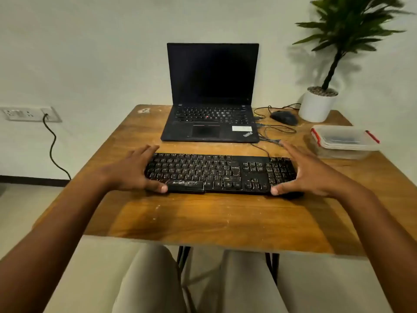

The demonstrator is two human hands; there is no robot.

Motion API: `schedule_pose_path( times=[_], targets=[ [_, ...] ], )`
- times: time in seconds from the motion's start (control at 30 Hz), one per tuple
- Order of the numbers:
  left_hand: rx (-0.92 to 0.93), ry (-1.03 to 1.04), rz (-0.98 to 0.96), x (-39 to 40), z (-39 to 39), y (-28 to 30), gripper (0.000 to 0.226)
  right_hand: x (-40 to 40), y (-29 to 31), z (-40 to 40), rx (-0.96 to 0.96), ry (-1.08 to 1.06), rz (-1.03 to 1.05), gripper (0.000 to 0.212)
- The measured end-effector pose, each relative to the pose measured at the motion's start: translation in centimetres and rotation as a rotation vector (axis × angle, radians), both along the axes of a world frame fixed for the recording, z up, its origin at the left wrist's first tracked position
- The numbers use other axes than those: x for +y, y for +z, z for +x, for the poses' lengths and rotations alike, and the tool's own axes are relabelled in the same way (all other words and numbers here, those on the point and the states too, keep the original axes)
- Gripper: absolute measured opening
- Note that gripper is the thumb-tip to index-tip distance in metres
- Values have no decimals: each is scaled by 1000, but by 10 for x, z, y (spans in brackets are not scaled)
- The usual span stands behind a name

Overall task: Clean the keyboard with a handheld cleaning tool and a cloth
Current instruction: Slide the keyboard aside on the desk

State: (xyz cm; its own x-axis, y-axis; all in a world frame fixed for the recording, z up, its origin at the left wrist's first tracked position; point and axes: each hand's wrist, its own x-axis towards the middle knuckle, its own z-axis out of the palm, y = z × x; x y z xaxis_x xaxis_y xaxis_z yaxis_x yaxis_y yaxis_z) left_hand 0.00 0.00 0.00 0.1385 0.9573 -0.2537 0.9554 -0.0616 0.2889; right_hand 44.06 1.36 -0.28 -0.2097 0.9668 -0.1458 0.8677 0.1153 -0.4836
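The wooden table (pixel 203 222) in front of me carries one open ThinkPad laptop (pixel 211 96) at the back, one potted plant (pixel 320 102) at the far right corner, and one clear lidded container with red clips (pixel 344 141) on the right edge. The one black keyboard (pixel 221 173) lies flat across the middle, just in front of the laptop, its cable running off toward one black mouse (pixel 284 117). My left hand (pixel 135 170) frames its left end and my right hand (pixel 309 173) its right end; both are spread, thumbs touching the near edge, fingers reaching past the far edge, nothing clamped. I judge it light, rigid plastic with loose-feeling keycaps, so the two short ends are where to hold. I see no cleaning tool or cloth.
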Motion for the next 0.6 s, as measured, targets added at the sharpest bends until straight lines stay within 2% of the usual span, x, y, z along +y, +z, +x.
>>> schedule_pose_path(
  times=[0.13, 0.27, 0.6],
  targets=[
    [3, -82, -145, 16, -8, 5, 157, 13, 4, 10, 2, 70, -166, 149],
    [-2, -91, -167, 33, -17, 2, 144, 21, 0, 13, 49, 95, -234, 141],
    [0, -150, -153, 40, -17, 3, 143, 20, -1, 14, 32, 135, -174, 136]
  ],
)
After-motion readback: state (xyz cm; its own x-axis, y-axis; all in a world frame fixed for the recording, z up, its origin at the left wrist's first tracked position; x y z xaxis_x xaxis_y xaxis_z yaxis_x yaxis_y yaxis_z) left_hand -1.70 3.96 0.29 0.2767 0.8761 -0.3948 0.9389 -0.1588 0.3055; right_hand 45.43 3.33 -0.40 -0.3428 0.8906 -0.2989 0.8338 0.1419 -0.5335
